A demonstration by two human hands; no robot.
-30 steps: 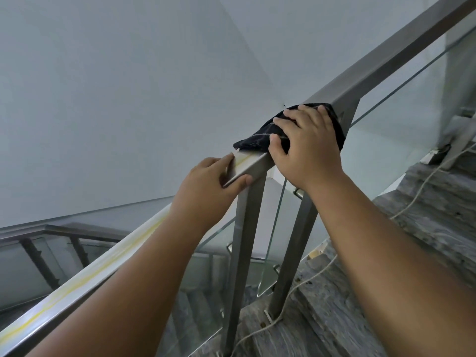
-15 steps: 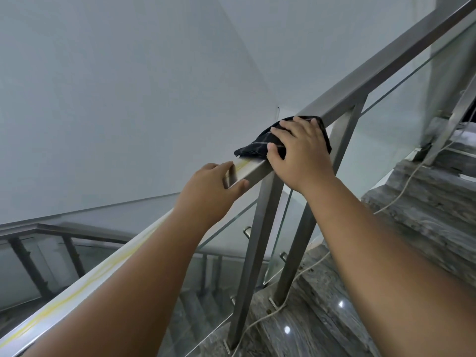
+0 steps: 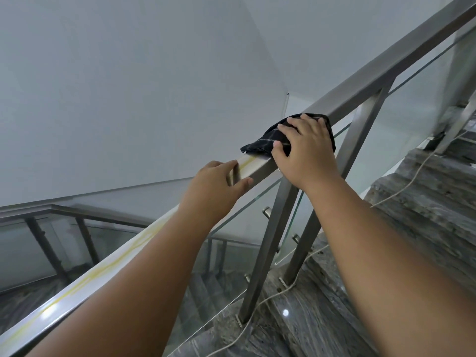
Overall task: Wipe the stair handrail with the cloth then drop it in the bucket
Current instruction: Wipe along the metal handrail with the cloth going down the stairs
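Note:
A square steel stair handrail (image 3: 386, 60) rises from lower left to upper right, with yellowish streaks on its lower stretch. A dark checked cloth (image 3: 268, 139) lies over the rail near its middle. My right hand (image 3: 306, 148) presses flat on the cloth, fingers spread over it and thumb on the near side. My left hand (image 3: 216, 186) grips the rail just below the cloth, thumb on the near face and fingers over the top. No bucket is in view.
Glass panels (image 3: 401, 140) and steel posts (image 3: 270, 248) stand under the rail. Grey marble steps (image 3: 425, 207) climb to the right, with a white cord (image 3: 401, 186) trailing across them. A lower flight and its railing (image 3: 85, 215) lie at the left. White walls rise behind.
My right hand has slid the cloth up the rail, past the post. My left hand has followed up the rail behind it. The view has shifted with them.

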